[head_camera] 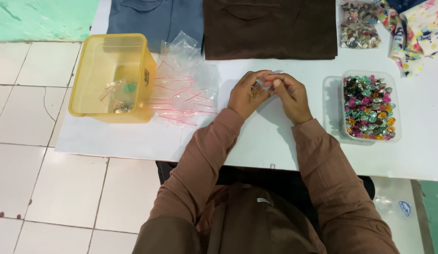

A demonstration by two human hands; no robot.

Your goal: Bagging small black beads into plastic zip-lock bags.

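White table point(275, 146), yellow tub point(111, 77) left, clear tray of coloured beads point(369, 108) right. Left hand point(247, 94) and right hand point(289, 96) pressed together mid-table, pinching a small clear bag point(262, 85), probably. Light, limp, slippery; grip its top edge.

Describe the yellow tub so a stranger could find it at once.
Start at the white table and go to its left edge, left of the pile of clear little bags. The yellow tub is a see-through, open-topped box with a few filled bags at its bottom. The other container, the clear tray of coloured pieces, sits on the right.
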